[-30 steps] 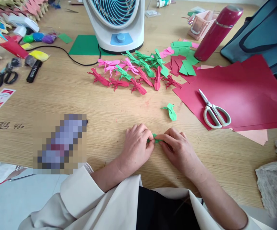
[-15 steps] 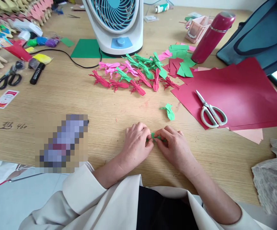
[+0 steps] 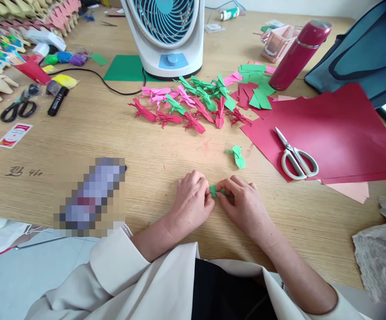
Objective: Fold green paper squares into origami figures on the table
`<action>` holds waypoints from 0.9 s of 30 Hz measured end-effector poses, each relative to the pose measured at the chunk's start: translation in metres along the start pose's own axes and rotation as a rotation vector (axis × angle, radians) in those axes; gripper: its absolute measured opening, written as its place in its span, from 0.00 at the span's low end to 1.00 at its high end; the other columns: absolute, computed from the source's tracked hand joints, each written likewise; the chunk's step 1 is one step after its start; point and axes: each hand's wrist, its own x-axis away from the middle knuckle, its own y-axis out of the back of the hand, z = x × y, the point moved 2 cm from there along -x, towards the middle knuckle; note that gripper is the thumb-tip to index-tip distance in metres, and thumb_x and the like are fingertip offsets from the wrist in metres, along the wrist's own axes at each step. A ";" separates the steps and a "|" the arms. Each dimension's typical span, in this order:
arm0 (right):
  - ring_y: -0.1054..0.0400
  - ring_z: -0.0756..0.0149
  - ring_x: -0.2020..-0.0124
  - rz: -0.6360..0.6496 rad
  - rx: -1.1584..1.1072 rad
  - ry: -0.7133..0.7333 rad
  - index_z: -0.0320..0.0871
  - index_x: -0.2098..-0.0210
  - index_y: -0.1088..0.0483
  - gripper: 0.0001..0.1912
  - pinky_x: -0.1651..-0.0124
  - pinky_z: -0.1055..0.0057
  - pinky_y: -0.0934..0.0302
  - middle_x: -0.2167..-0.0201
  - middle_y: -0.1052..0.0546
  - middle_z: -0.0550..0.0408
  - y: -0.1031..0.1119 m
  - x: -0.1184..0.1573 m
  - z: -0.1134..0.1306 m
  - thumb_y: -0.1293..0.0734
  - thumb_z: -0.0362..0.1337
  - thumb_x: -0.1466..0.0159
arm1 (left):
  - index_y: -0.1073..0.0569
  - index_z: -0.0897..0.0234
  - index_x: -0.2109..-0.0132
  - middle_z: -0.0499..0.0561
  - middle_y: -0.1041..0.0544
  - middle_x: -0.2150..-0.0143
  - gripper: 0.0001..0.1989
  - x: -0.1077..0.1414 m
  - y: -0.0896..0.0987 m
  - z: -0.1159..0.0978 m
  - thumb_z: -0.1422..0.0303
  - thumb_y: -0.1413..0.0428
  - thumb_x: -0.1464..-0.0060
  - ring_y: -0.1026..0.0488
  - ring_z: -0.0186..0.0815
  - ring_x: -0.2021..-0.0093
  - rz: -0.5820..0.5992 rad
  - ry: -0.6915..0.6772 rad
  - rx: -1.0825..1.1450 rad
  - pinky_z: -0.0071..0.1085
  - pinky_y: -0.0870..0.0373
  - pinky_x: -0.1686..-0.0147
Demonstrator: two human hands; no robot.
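Observation:
A small folded piece of green paper (image 3: pixel 213 191) sits between my hands, low over the table at the front. My left hand (image 3: pixel 192 195) pinches its left end, and my right hand (image 3: pixel 241 202) grips the right end with thumb and forefinger. Fingers cover much of the paper. Just beyond my right hand lies a folded green paper figure (image 3: pixel 236 156). Farther back, several red paper figures (image 3: pixel 194 122) lie in a loose row, with green paper figures (image 3: pixel 206 95) and pink paper figures (image 3: pixel 156 93) heaped behind them.
White-handled scissors (image 3: pixel 298 160) rest on large red paper sheets (image 3: pixel 339 133) at the right. A red thermos (image 3: pixel 299 55) stands behind them, near a blue bag (image 3: pixel 349 49). A fan (image 3: pixel 169 62) stands at the back. On the left are a blurred-out object (image 3: pixel 93 195), black-handled scissors (image 3: pixel 18 109) and a marker (image 3: pixel 58 101).
More of the green paper shows between my fingertips, and it looks flatter. Both hands stay almost in place. The whole view has shifted slightly.

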 end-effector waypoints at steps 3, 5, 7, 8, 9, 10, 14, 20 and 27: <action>0.32 0.66 0.66 -0.006 0.014 -0.003 0.46 0.65 0.30 0.02 0.62 0.67 0.53 0.68 0.27 0.58 -0.001 0.000 0.001 0.34 0.37 0.35 | 0.35 0.62 0.68 0.53 0.30 0.56 0.05 -0.001 0.000 0.000 0.75 0.46 0.48 0.31 0.41 0.54 -0.011 0.006 -0.005 0.40 0.35 0.56; 0.32 0.66 0.66 -0.009 0.027 -0.006 0.46 0.65 0.30 0.02 0.62 0.67 0.53 0.68 0.27 0.58 -0.001 -0.001 0.002 0.33 0.37 0.36 | 0.35 0.62 0.68 0.53 0.30 0.57 0.05 -0.001 0.000 0.000 0.75 0.46 0.48 0.31 0.41 0.54 -0.015 0.003 -0.005 0.40 0.35 0.56; 0.32 0.66 0.66 -0.010 0.040 -0.011 0.46 0.65 0.30 0.02 0.62 0.67 0.54 0.68 0.27 0.58 -0.001 -0.001 0.002 0.34 0.37 0.36 | 0.35 0.62 0.67 0.53 0.30 0.57 0.05 0.000 0.000 0.001 0.75 0.46 0.47 0.31 0.41 0.54 -0.018 -0.011 -0.003 0.40 0.35 0.56; 0.32 0.66 0.66 -0.010 0.046 -0.014 0.46 0.65 0.30 0.02 0.62 0.68 0.54 0.68 0.27 0.58 -0.001 -0.001 0.003 0.34 0.37 0.36 | 0.34 0.62 0.67 0.53 0.30 0.57 0.04 0.001 0.001 0.002 0.75 0.46 0.47 0.31 0.41 0.55 -0.022 -0.024 0.002 0.39 0.34 0.56; 0.33 0.66 0.67 -0.010 0.051 -0.017 0.46 0.65 0.30 0.02 0.62 0.68 0.54 0.68 0.27 0.58 -0.001 -0.001 0.003 0.34 0.37 0.36 | 0.34 0.63 0.67 0.52 0.30 0.58 0.04 0.002 0.002 0.003 0.75 0.46 0.46 0.31 0.40 0.56 -0.030 -0.042 0.012 0.39 0.34 0.56; 0.33 0.67 0.67 -0.010 0.055 -0.017 0.46 0.66 0.30 0.02 0.62 0.68 0.54 0.68 0.27 0.59 -0.001 -0.001 0.003 0.34 0.37 0.36 | 0.33 0.63 0.66 0.52 0.30 0.58 0.04 0.004 0.003 0.004 0.75 0.46 0.46 0.31 0.40 0.56 -0.040 -0.066 0.026 0.39 0.33 0.57; 0.32 0.67 0.67 -0.012 0.059 -0.010 0.46 0.65 0.30 0.01 0.62 0.67 0.54 0.68 0.27 0.59 -0.001 -0.002 0.003 0.34 0.36 0.36 | 0.32 0.64 0.65 0.53 0.28 0.56 0.05 0.015 0.009 0.013 0.77 0.48 0.41 0.30 0.38 0.56 -0.106 -0.191 0.071 0.38 0.31 0.53; 0.32 0.66 0.67 -0.011 0.053 -0.006 0.46 0.65 0.30 0.02 0.62 0.67 0.54 0.67 0.26 0.58 -0.002 -0.002 0.001 0.35 0.36 0.36 | 0.26 0.67 0.52 0.56 0.25 0.47 0.10 0.031 0.013 0.024 0.75 0.51 0.35 0.29 0.39 0.49 -0.173 -0.416 -0.072 0.38 0.30 0.47; 0.32 0.66 0.67 -0.011 0.053 0.002 0.45 0.65 0.30 0.02 0.62 0.67 0.53 0.67 0.26 0.57 -0.002 -0.003 0.001 0.35 0.36 0.36 | 0.29 0.69 0.40 0.57 0.27 0.39 0.18 0.041 0.014 0.021 0.74 0.53 0.33 0.31 0.42 0.43 -0.102 -0.561 -0.383 0.43 0.34 0.41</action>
